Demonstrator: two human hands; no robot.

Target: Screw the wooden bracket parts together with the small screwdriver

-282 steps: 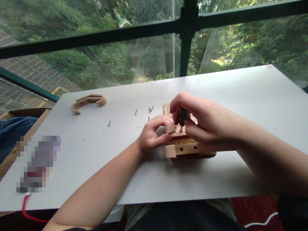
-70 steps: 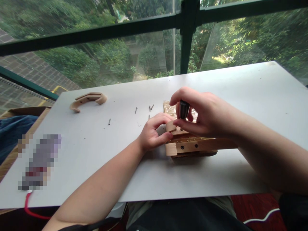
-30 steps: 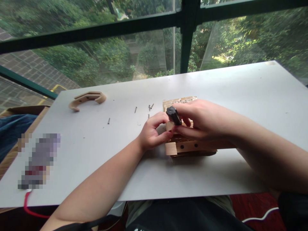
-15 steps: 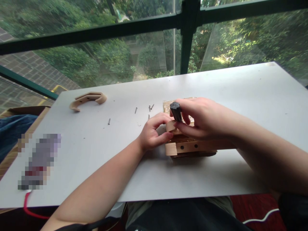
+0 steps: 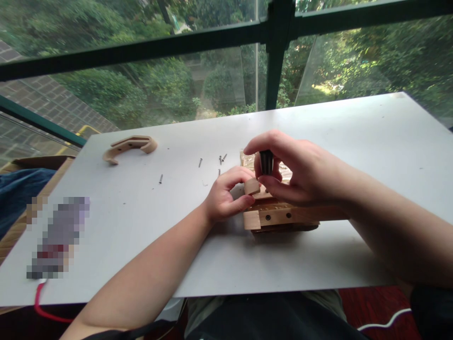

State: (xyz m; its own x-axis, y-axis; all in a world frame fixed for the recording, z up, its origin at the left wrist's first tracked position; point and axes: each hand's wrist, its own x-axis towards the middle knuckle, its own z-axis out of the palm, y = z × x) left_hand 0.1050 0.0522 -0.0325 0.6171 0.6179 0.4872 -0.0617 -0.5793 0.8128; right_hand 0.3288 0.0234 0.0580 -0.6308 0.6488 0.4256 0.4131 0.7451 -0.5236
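In my right hand (image 5: 293, 170) is a screwdriver with a black handle (image 5: 266, 163), held upright over a curved wooden hook piece (image 5: 252, 186). My left hand (image 5: 228, 193) pinches the curled end of that piece between thumb and fingers. Nearer to me lies a second wooden hook piece (image 5: 278, 216) with two dark screws in it. Both pieces rest on a block wrapped in shiny brown tape (image 5: 247, 159). The screwdriver's tip is hidden behind my right fingers.
Several loose screws (image 5: 200, 163) lie on the white table (image 5: 170, 236) left of the block. A third wooden hook piece (image 5: 130, 144) rests at the back left. A blurred object (image 5: 60, 236) with a red strap (image 5: 42, 304) is near the left edge. Windows stand behind.
My right index finger has lifted off the top of the screwdriver handle and stretched out. The handle has shifted slightly right and stands straighter. My left hand has stayed in place.
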